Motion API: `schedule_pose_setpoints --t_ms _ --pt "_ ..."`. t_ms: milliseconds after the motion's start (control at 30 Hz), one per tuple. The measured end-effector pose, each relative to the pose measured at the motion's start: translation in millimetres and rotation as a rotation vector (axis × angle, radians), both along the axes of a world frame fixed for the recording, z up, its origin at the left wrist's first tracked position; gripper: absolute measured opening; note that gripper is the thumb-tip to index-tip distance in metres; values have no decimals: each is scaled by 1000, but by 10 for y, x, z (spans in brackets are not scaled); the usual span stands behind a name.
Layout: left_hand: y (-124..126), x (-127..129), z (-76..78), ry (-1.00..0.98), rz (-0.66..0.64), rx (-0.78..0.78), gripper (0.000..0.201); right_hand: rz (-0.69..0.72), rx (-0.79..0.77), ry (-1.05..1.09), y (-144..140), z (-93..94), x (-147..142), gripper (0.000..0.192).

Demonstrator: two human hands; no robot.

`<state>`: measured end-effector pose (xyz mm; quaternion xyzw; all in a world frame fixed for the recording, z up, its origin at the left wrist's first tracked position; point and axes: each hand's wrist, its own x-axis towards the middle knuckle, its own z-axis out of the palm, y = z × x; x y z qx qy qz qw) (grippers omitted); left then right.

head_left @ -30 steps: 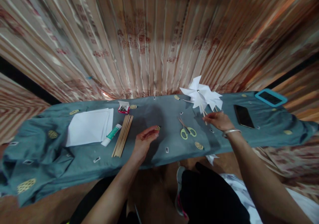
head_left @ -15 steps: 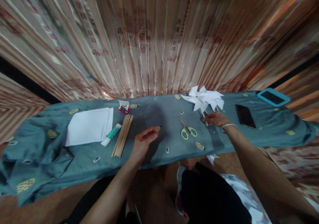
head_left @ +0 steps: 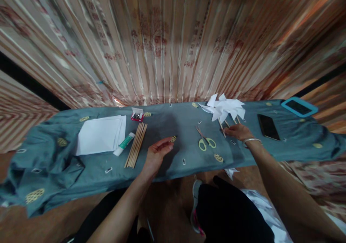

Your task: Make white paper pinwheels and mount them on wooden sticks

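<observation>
My right hand [head_left: 239,132] is at the right of the table, its fingertips closed on the wooden stick of a white paper pinwheel [head_left: 214,108]. This pinwheel lies beside other pinwheels [head_left: 233,106], their paper blades overlapping and their sticks pointing toward me. My left hand [head_left: 159,152] hovers over the middle of the cloth, fingers stretched forward and thumb a little apart, with nothing visible in it. Between the hands lie scissors [head_left: 206,140] with pale yellow-green handles. Several wooden sticks [head_left: 136,145] lie together left of my left hand.
White paper sheets [head_left: 100,135], a glue tube [head_left: 123,144] and a small red box of pins [head_left: 137,115] are at the left. A black phone [head_left: 268,127] and a blue-framed tablet [head_left: 299,106] lie right. Paper scraps [head_left: 266,208] sit below the green tablecloth [head_left: 189,171].
The view has shifted slightly, so everything sits a little further right. My right hand has drawn slightly away from the pinwheel blades along the stick. My left hand stays in nearly the same pose.
</observation>
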<state>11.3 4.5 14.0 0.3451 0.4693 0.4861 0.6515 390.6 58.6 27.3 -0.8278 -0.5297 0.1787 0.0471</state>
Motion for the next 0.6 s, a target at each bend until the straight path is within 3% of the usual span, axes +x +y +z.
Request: schedule_pose_setpoints --t_ms 100,200,333,467,600 --pt "-50 -18 -5 -30 -2 3 38 -10 67 -146 -202 81 -141 33" --pt "-110 -32 -22 -30 -24 20 37 38 265 -278 -393 131 -471 34" --pt "-163 -70 -49 -35 -27 27 35 210 392 -87 -500 94 -1179 29" --pt "-195 -151 -56 -81 12 36 35 396 449 115 -499 -84 -1899 26" --pt "-227 -235 -49 -65 36 72 32 501 426 196 -517 -267 -2373 27"
